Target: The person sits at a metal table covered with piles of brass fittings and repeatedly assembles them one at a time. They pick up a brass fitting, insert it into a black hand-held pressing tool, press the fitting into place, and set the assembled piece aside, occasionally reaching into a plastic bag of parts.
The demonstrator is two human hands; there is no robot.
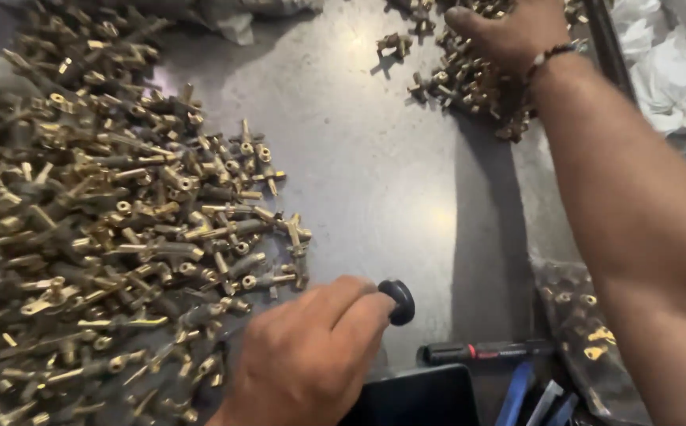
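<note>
I see my left hand (307, 359) low in the middle, fingers curled tight around a small round black knob (399, 301). The knob pokes out past my thumb and fingertips, just above the grey metal table (374, 158). Right beside this hand, on the left, lies a big heap of small shiny brass pipe pieces (98, 229) (lots and lots of them, all tangled up).

My right hand (508, 31) is far away at the top, resting palm down on a smaller heap of the same brass pieces (469, 83). Its fingers are hidden, so I cannot tell if they grip anything. A bead bracelet (552, 57) sits on that wrist.

Near the bottom edge lies a black and red marker pen (485, 351), next to a dark flat box (414, 398) and some blue strips (516, 390). White crumpled paper (674, 71) sits at the top right.
</note>
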